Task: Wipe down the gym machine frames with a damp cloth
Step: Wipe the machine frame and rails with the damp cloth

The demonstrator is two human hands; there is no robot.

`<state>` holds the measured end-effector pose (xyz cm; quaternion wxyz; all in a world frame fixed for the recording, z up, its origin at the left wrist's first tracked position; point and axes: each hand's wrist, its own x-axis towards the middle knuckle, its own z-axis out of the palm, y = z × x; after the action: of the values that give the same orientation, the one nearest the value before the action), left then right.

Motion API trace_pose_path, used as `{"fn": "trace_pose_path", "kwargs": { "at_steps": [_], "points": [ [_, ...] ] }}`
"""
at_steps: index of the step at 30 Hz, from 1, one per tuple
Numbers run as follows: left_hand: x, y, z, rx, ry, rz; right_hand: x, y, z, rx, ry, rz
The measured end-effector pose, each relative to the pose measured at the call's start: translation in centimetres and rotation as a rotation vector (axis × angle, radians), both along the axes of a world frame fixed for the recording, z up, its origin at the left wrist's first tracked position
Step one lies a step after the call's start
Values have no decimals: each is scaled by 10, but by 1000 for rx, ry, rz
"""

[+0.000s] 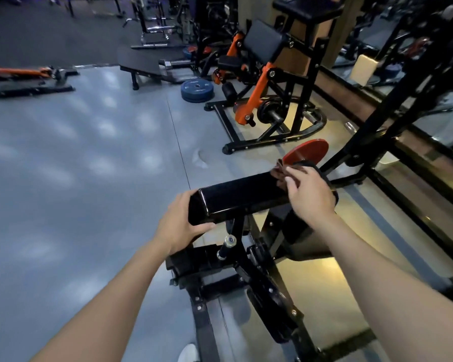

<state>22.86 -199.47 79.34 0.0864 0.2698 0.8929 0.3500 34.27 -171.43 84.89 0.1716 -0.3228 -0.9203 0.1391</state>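
Left hand [179,226] clamped round the black pad's [236,197] nine-o'clock end, right hand [307,195] pinching the cloth [281,173] at three o'clock; best steadied there, wiped in overlapping strokes.

— Left hand [179,226]?
— Arm stretched forward, fingers and thumb curled round the pad's [236,195] near end.
— Right hand [307,194]?
— I see it palm down, fingers pinching the cloth [283,172] at the far end.
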Motion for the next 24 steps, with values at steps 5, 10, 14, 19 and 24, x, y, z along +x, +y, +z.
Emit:
{"fn": "trace_pose_path", "kwargs": {
  "at_steps": [5,10,14,19,24],
  "points": [
    [-4,1,-3,-24,-31,15,-22,-68,0,59,14,121],
    [-4,3,-3,32,-67,33,-22,-123,-14,59,32,549],
    [-8,2,-1,-6,-97,43,-19,-46,-12,90,8,355],
    [-11,1,-8,4,-141,54,-19,-21,-9,100,-10,-5],
    [-3,4,-4,8,-194,72,-23,-108,-13,54,-13,374]
  ]
}}
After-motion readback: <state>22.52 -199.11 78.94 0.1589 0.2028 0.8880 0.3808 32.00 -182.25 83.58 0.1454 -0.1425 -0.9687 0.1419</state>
